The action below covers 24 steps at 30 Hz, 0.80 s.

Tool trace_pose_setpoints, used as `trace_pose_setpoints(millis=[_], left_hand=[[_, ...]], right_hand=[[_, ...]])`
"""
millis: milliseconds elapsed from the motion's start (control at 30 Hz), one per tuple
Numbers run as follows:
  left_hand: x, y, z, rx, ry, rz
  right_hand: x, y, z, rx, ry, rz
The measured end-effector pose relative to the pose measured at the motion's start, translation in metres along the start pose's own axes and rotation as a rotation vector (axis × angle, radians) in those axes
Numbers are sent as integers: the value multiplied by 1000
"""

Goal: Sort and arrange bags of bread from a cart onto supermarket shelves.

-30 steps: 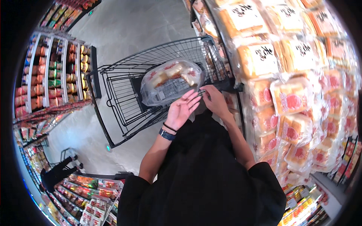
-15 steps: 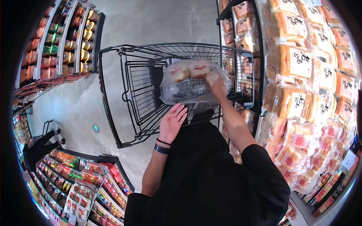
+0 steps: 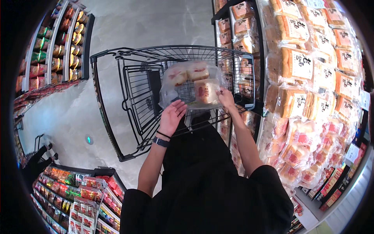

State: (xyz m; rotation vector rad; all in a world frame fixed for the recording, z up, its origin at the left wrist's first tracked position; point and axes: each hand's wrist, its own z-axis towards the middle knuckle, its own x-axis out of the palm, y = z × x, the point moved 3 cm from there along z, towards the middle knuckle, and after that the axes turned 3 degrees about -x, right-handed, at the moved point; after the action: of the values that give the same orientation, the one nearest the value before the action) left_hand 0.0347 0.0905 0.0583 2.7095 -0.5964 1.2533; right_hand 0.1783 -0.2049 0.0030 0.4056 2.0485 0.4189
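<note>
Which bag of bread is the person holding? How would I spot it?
Find the black wire shopping cart in the aisle. Above it, the right hand holds a clear bag of buns; it alone is off the bread shelves.

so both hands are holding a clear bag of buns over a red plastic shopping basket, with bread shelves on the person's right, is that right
Not quite: it is no red plastic basket. The head view shows the clear bag of buns held over a black wire shopping cart. The rest stands: the left hand is under the bag's near edge, the right hand grips its right side, and the bread shelves are on the person's right.
</note>
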Motion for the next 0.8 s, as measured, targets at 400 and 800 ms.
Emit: trace_pose_setpoints(millis=[400, 800], left_hand=[[70, 19, -13, 183, 13, 556], [189, 207, -110, -62, 438, 471]], right_hand=[[-154, 31, -183, -304, 392, 1488], [-199, -99, -354, -36, -530, 1766]])
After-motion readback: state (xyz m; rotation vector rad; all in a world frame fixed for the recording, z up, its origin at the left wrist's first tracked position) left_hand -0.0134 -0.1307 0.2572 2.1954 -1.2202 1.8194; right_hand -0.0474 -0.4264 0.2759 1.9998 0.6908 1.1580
